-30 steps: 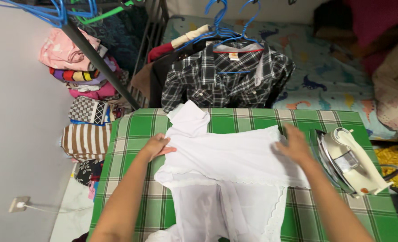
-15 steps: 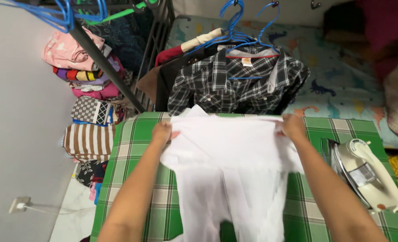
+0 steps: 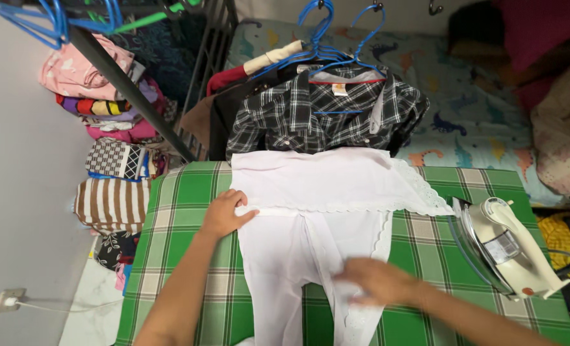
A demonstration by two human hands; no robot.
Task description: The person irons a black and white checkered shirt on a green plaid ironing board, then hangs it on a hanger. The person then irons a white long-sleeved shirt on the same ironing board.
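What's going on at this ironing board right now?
A person is laying out a white garment on a green checked ironing board. The left hand presses flat on the garment's left edge, while the blurred right hand lies on its lower part. A white iron stands on end at the right, untouched. A plaid shirt hangs behind.

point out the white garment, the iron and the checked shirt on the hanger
white garment (image 3: 323,182), head view, on its flat upper panel
iron (image 3: 503,247), head view, on its cream body
checked shirt (image 3: 310,118), head view, on its front below the collar
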